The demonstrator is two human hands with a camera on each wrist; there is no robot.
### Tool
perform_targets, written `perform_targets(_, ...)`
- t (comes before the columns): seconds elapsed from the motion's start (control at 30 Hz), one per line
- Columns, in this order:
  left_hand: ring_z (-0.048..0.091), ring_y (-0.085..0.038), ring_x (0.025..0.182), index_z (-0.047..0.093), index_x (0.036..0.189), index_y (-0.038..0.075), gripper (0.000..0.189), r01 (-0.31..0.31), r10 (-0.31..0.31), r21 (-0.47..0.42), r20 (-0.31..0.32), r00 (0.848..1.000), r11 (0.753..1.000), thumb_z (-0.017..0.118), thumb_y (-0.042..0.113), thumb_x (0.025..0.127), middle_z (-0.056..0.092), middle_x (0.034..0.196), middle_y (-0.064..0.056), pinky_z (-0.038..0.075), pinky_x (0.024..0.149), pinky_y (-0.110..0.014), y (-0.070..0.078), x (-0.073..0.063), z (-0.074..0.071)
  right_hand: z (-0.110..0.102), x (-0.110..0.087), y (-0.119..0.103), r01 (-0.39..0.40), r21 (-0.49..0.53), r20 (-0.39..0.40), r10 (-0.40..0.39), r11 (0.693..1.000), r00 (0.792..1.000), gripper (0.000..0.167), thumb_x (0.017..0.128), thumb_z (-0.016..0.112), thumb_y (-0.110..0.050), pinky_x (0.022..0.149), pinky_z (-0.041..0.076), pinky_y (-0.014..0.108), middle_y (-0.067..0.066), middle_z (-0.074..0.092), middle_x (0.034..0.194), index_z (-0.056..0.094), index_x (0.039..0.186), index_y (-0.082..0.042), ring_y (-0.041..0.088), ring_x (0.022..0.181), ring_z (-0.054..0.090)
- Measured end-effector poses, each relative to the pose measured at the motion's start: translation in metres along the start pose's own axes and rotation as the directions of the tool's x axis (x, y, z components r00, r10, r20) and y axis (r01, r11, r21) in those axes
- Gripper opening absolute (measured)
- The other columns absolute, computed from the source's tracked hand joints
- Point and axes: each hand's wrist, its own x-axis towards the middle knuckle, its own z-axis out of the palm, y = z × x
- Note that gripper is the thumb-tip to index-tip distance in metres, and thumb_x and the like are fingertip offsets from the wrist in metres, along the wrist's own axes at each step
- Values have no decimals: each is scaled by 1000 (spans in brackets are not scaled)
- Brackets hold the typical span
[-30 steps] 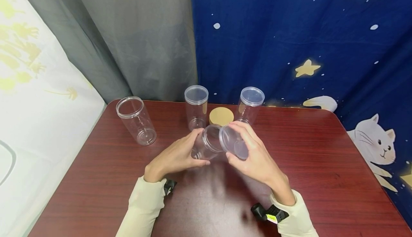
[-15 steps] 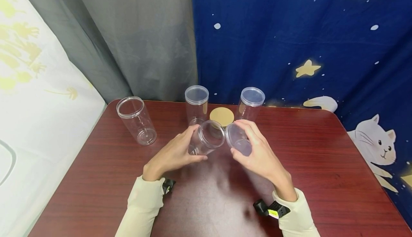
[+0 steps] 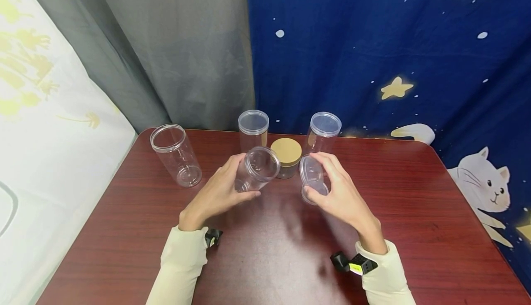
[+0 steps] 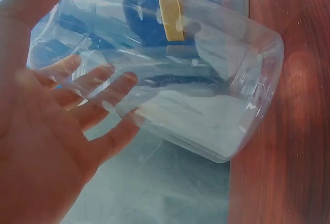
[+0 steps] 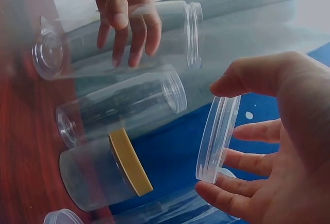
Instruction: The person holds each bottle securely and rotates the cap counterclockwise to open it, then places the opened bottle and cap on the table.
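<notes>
My left hand (image 3: 221,185) grips a clear plastic jar (image 3: 262,166), tilted with its open mouth towards the right. The left wrist view shows the fingers round the jar's side and its base raised above the table. My right hand (image 3: 342,194) pinches a clear round lid (image 5: 214,141) on edge between thumb and fingers, apart from the jar. Beneath that lid a clear round piece (image 3: 315,193) is on the table, partly behind my thumb; its kind is hard to tell. A shorter jar with a gold lid (image 3: 286,152) stands between and beyond my hands.
Two tall clear jars, a left one (image 3: 253,123) and a right one (image 3: 325,124), stand lidded at the table's back. An open clear jar (image 3: 176,155) stands at the left. Curtains (image 3: 373,56) hang behind the reddish-brown table (image 3: 415,213).
The jar and the lid, at first close together, have moved apart. My left hand has carried the jar left, my right hand the lid slightly right. The gold-lidded jar shows more fully.
</notes>
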Motion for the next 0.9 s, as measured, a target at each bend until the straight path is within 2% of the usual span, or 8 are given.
perform_targets(0.37, 55, -26, 121, 37, 147, 15, 91, 54, -52, 18, -76, 996, 998, 86, 38, 74, 50, 138, -7, 45, 101, -47, -8, -1, -5, -2, 2, 13, -15, 23, 19, 14, 1000, 1000, 71, 76, 79, -6, 92, 53, 43, 9, 52, 135, 49, 140, -6, 25, 112, 57)
perform_targets(0.67, 51, -23, 121, 40, 146, 13, 91, 58, -51, 46, -137, 989, 997, 87, 38, 73, 51, 133, -9, 44, 102, -46, -16, -1, -8, -4, 2, 21, -60, 29, 54, 58, 998, 997, 70, 77, 79, -5, 92, 53, 44, 10, 53, 132, 48, 140, -3, 26, 108, 61)
perform_targets(0.9, 49, -26, 118, 40, 146, 12, 91, 86, -75, 70, -152, 985, 994, 87, 40, 74, 49, 130, -12, 45, 99, -49, -18, -3, -10, -6, 3, 30, -97, 25, 81, 94, 995, 992, 71, 78, 78, -5, 90, 54, 43, 12, 54, 131, 46, 141, -3, 29, 109, 61)
